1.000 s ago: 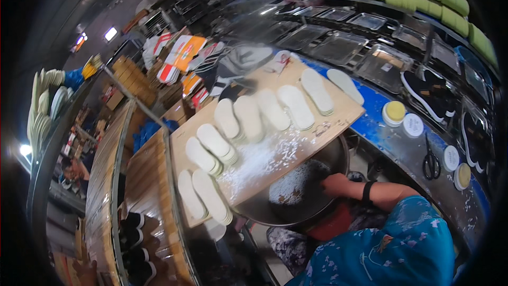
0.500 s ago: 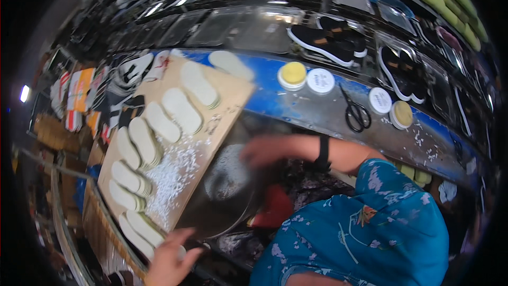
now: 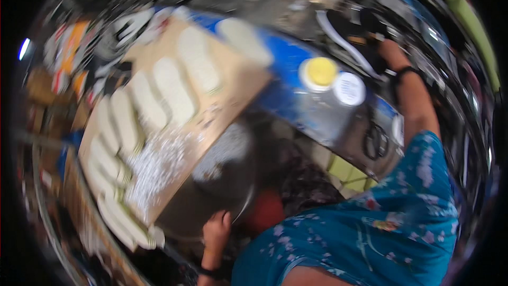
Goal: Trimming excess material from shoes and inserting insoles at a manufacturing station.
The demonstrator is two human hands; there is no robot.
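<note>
Black uppers and a white sole mark the shoe (image 3: 355, 39) that sits among the trays beyond the bench, with the right hand (image 3: 390, 53) at its near end. Blur hides those fingers, so how far open they are, and whether they grip the shoe or only touch it, cannot be told. The left hand (image 3: 217, 228) is beside the near side of the dark basin (image 3: 227, 201), its fingers curled partly inward; whether anything lies inside them cannot be told. If the right hand's hold were on one end alone, the shoe could swing and slip, or knock the dark footwear beside it. That forearm also reaches out past the end of the bench (image 3: 296, 55), so a low sweep back might catch the scissors (image 3: 375, 142) or nudge the white lid (image 3: 349, 89) and the yellow-topped jar (image 3: 321, 71). To the left, the pale insoles (image 3: 174, 92) stand in rows on the tan board (image 3: 241, 82); a bump from the left arm could topple them, or spill the loose white bits (image 3: 159, 164) over the edge into the basin.
</note>
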